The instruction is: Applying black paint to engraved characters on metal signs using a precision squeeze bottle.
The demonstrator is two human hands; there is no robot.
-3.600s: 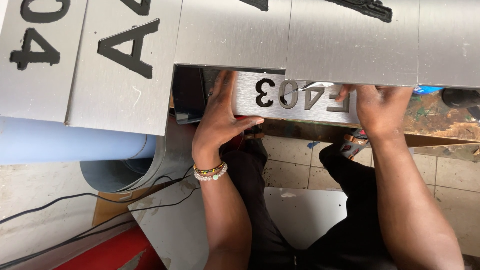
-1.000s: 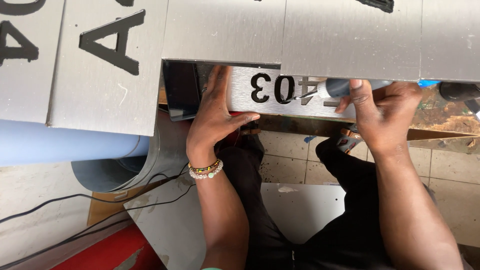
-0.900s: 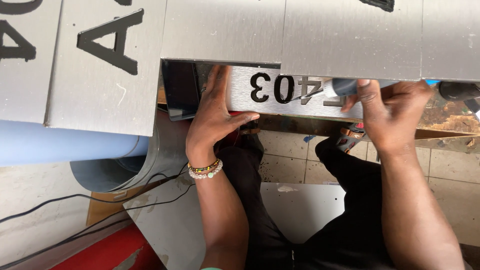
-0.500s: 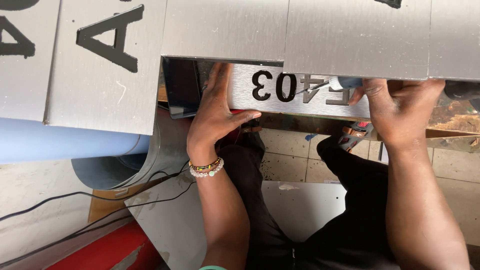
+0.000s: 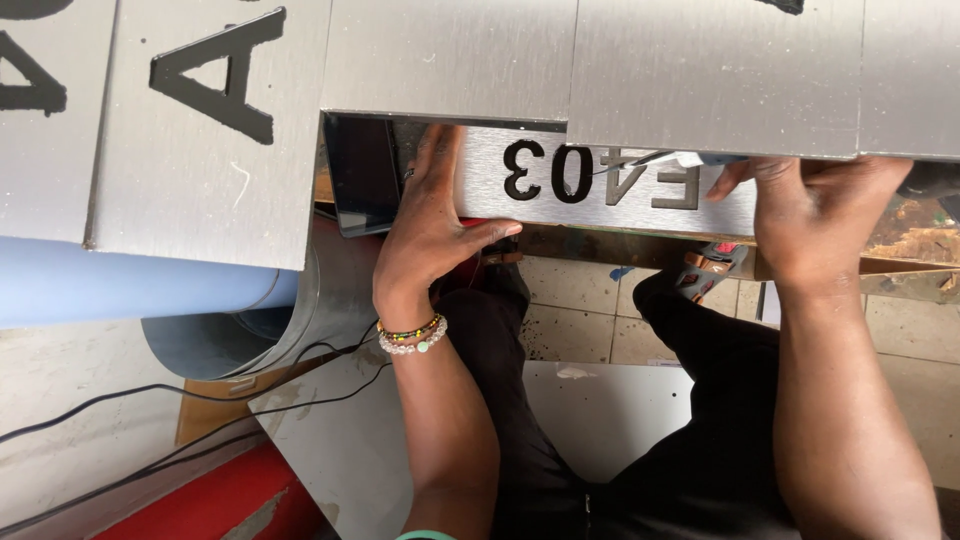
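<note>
1. Head view: a narrow brushed-metal plate [image 5: 600, 190] with dark cut-out characters is being held at the upper middle of the frame, just under the edge of the larger silver panels [image 5: 590, 60] that are filling the top of the picture.
2. The left hand [image 5: 430, 230] is being pressed flat and open on the plate's left end, fingers spread upward and the thumb stretched along the lower edge toward the middle.
3. The right hand [image 5: 810, 215] is being kept curled at the plate's right end, fingers bent over the upper right corner; something pale and thin [image 5: 665, 160] is being pinched or touched at the fingertips (what it is cannot be told).
4. The plate is judged to be stiff, thin and fairly light, with a smooth face that may be slippery and edges that may be sharp; it is best being taken by the two short ends, palms flat, as is being done here.
5. Its look: a satin grey sheet with fine horizontal brushing, the characters appearing upside down from this view, and a darker, worn bench edge [image 5: 900, 240] being seen under its right part.
6. Around it, a large black letter is being shown on a panel at the upper left [image 5: 200, 120], a pale blue roll [image 5: 130, 280] is lying at the left, and dark cables [image 5: 180, 400] are trailing across the floor at the lower left.
</note>
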